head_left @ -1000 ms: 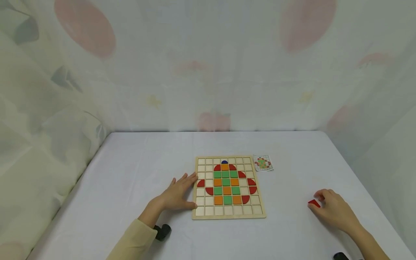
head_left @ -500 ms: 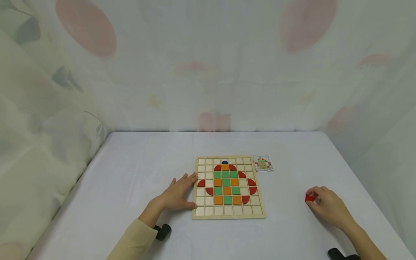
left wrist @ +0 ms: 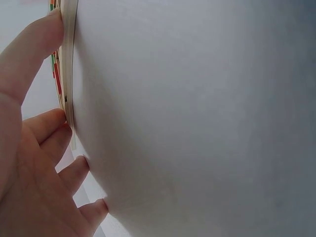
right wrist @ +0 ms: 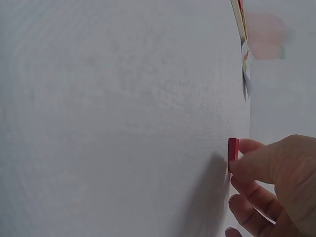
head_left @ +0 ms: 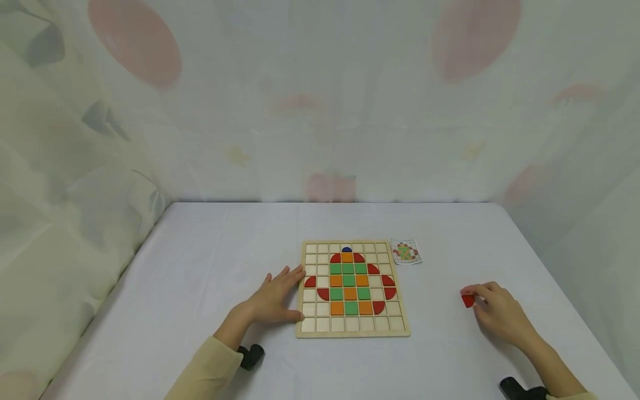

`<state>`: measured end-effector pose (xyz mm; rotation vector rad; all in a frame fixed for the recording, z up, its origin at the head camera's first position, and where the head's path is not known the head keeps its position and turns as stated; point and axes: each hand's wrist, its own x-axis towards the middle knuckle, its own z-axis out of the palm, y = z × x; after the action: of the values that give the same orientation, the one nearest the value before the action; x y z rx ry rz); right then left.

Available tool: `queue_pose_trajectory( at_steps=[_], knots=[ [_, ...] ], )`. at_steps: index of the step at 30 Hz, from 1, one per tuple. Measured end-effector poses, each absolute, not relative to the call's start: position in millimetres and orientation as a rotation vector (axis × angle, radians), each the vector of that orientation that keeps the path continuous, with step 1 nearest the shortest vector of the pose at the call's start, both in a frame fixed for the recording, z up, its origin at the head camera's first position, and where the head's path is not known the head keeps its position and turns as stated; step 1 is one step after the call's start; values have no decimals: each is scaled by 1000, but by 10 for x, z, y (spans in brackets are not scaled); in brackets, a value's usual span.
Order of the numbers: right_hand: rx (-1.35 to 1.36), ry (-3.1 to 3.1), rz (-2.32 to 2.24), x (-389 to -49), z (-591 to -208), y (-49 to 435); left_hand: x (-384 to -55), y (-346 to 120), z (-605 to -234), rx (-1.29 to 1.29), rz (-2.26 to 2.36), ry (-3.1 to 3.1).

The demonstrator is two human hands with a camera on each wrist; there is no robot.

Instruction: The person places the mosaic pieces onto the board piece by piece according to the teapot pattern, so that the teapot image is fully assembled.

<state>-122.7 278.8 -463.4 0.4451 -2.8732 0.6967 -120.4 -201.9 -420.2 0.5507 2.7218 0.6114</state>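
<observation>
My left hand [head_left: 272, 301] lies spread at the left edge of a wooden grid board [head_left: 353, 335]. Its thumb and fingertips touch the board's side, as the left wrist view also shows. Green and orange square tiles fill the middle cells, with red quarter-round tiles [head_left: 379, 307] around them and a blue half-round tile [head_left: 346, 250] at the top. Off to the right, my right hand [head_left: 502, 316] pinches a red tile [head_left: 467, 301] between thumb and fingers. In the right wrist view that red tile [right wrist: 233, 150] shows its thin side; its full outline is partly covered by fingers.
A small printed card [head_left: 406, 251] with a coloured grid pattern lies by the board's upper right corner. White cloth covers the table [head_left: 225, 233]. Patterned curtains [head_left: 320, 111] hang behind and at both sides. A black wrist device [head_left: 251, 356] sits under the left wrist.
My right hand has moved left and slightly away from me with the red tile, which has turned in the fingers. The left hand stays at the board's edge.
</observation>
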Motion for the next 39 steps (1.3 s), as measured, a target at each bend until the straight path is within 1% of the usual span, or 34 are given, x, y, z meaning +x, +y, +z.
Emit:
queue_pose_trajectory(
  at_steps=[14,18,27,39],
  knots=[
    [164,-3013,649,-1229,-4581,2744,-1201,-2029,-4212,570,627,2718],
    [195,-2980,622,-1236,-4596,2733,-1207,-2032,-4216,578,625,2719],
    [364,-2932,662,-1249,-4600,2749,-1204,-2039,-4205,573,608,2717],
    [366,-2906,655,-1249,-4646,2750,-1200,-2027,-4199,552,615,2713]
  ],
)
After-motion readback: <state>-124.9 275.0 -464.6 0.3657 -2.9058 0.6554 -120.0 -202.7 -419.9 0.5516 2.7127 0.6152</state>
